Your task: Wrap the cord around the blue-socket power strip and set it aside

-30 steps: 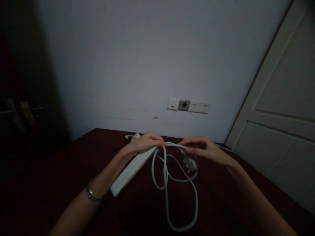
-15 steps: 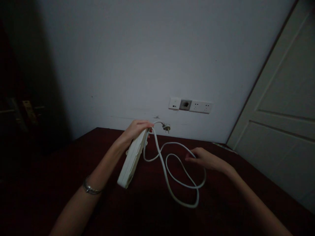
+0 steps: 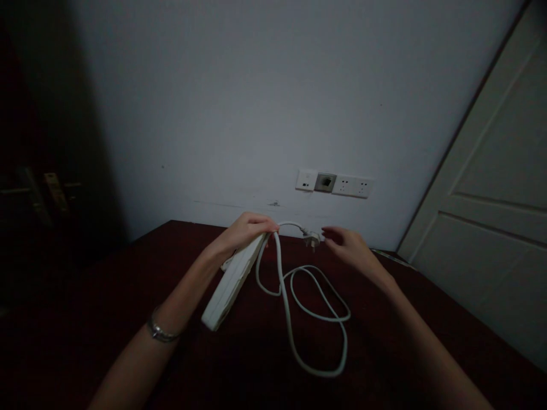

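Note:
My left hand (image 3: pixel 252 229) is closed around the far end of a white power strip (image 3: pixel 233 282) and its cable. The strip slants down toward me over the dark red tabletop. From the left fingers the white cable (image 3: pixel 289 330) hangs in loose loops. Its plug (image 3: pixel 312 239) sticks out to the right of that hand, prongs pointing down. Just right of the plug is my right hand (image 3: pixel 347 245), thumb and fingers apart, holding nothing. Whether its fingertips touch the plug is hard to make out.
On the wall behind is a row of white sockets (image 3: pixel 352 185) with a grey outlet plate (image 3: pixel 325 182) among them. A pale panelled door (image 3: pixel 491 228) stands at the right. The dark red tabletop (image 3: pixel 171 256) meets the wall. Door hardware (image 3: pixel 55 191) shows at the dim left.
My right hand has let go of the cable loop and moved up beside the plug. The loop has dropped lower. My left hand, with strip and plug, has shifted slightly right.

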`<state>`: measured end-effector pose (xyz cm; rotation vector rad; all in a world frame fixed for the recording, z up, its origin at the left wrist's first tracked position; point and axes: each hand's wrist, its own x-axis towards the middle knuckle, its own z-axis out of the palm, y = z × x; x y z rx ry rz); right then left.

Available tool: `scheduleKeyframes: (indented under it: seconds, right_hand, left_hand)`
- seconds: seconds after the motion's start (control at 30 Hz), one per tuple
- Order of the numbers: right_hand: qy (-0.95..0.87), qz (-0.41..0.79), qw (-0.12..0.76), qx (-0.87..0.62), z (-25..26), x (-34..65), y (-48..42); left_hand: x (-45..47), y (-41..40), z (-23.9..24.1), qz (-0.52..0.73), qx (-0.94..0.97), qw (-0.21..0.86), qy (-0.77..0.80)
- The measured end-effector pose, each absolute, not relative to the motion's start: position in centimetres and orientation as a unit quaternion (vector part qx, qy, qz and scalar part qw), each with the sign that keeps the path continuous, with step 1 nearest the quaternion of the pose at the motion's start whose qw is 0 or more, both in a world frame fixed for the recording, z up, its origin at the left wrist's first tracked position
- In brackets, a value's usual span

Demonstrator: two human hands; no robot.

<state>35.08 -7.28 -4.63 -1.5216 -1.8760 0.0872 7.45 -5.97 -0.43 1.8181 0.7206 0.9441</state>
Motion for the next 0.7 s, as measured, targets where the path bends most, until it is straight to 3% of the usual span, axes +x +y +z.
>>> scheduleKeyframes:
  seconds: [0.1, 0.27, 0.47, 0.7]
  right_hand:
    - [-0.800, 0.050, 0.411, -0.434, -1.4, 30.6, -9.1]
    - [-0.862, 0.179, 0.324, -0.345, 1.0, 27.2, -9.8]
    - [-0.811, 0.094, 0.367, -0.445, 0.5, 31.3, -7.8]
    - [-0.721, 0.112, 0.334, -0.596, -2.7, 44.0, -6.5]
  left_hand:
    - [7.4, -5.9, -0.6, 0.384, 0.748, 0.456, 0.293]
    - [7.6, -5.5, -0.8, 0.373, 0.781, 0.412, 0.285]
    - [6.1, -5.2, -0.3, 0.383, 0.799, 0.265, 0.381]
    - [-0.6, -2.1, 4.3, 0.242, 0.803, -0.032, 0.544]
